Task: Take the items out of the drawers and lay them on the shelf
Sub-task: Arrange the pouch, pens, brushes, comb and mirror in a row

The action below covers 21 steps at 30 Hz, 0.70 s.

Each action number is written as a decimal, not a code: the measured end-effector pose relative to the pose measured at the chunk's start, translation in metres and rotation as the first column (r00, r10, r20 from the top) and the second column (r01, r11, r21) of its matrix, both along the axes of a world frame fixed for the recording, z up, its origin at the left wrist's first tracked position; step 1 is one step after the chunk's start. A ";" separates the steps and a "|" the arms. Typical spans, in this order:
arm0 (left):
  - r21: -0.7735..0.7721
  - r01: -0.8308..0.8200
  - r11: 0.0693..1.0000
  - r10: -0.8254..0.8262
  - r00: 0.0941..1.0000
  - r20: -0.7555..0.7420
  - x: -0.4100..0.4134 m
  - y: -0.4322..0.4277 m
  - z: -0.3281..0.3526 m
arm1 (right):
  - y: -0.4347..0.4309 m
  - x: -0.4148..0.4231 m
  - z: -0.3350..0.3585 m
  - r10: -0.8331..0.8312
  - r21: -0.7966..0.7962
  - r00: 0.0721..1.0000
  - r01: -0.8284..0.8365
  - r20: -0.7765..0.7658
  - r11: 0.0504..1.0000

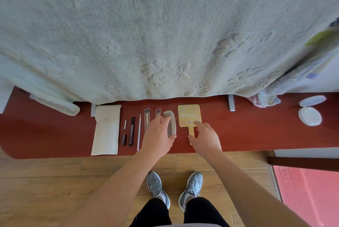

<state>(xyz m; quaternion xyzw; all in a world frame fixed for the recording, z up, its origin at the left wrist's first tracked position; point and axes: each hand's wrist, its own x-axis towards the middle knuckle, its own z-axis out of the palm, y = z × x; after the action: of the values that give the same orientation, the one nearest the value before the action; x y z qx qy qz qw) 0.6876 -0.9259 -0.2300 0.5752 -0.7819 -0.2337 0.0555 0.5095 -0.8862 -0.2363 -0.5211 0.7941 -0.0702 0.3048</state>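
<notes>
A row of items lies on the red-brown shelf (247,131): a white pouch (106,129), a small white stick (125,124), a short dark tube (124,139), a dark pen-like tube (131,131), a thin pale stick (139,133), two makeup brushes (146,116) and a pale comb (171,124). To the right of the comb lies a yellow hand mirror (189,115). My left hand (158,135) rests on the comb, fingers spread over it. My right hand (205,137) touches the mirror's handle with the fingertips. No drawers are in view.
A pale green textured blanket (165,34) hangs over the shelf's back edge. A round white compact (310,111) lies open at the shelf's right end. A pink mat (308,190) lies on the wooden floor at lower right, near my feet.
</notes>
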 end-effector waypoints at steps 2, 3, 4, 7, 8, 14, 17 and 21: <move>-0.014 0.011 1.000 -0.011 1.000 0.005 0.004 -0.002 0.005 | 0.001 0.001 0.006 0.011 -0.016 1.000 -0.011 -0.027 1.000; -0.017 0.012 1.000 -0.012 1.000 0.008 0.006 -0.003 0.007 | 0.001 0.002 0.010 0.019 -0.030 0.999 -0.020 -0.039 0.999; -0.014 0.013 1.000 -0.013 1.000 0.010 0.009 -0.004 0.009 | 0.001 0.003 0.013 0.030 -0.043 0.998 -0.032 -0.050 0.999; -0.012 0.031 0.999 -0.030 0.999 0.015 0.016 -0.006 0.017 | 0.002 0.004 0.023 0.059 -0.049 0.994 -0.064 -0.094 0.997; -0.016 0.041 0.999 -0.041 0.999 0.019 0.020 -0.006 0.020 | 0.003 0.004 0.026 0.062 -0.043 0.993 -0.067 -0.104 0.997; -0.016 0.125 0.992 -0.124 0.990 0.062 0.033 -0.011 0.032 | 0.016 0.000 0.050 0.042 -0.059 0.984 -0.053 -0.172 0.997; -0.021 0.167 0.986 -0.166 0.984 0.067 0.034 -0.008 0.038 | 0.027 -0.002 0.059 0.029 -0.061 0.979 -0.042 -0.204 0.997; -0.019 0.175 0.984 -0.173 0.982 0.081 0.036 -0.003 0.050 | 0.040 -0.004 0.068 0.041 -0.076 0.973 -0.059 -0.229 0.995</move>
<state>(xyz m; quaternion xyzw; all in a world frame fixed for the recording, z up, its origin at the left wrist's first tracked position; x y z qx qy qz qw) 0.7232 -0.9289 -0.1801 0.5126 -0.8338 -0.2045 0.0116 0.5059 -0.8467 -0.1681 -0.5576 0.8068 -0.0351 0.1921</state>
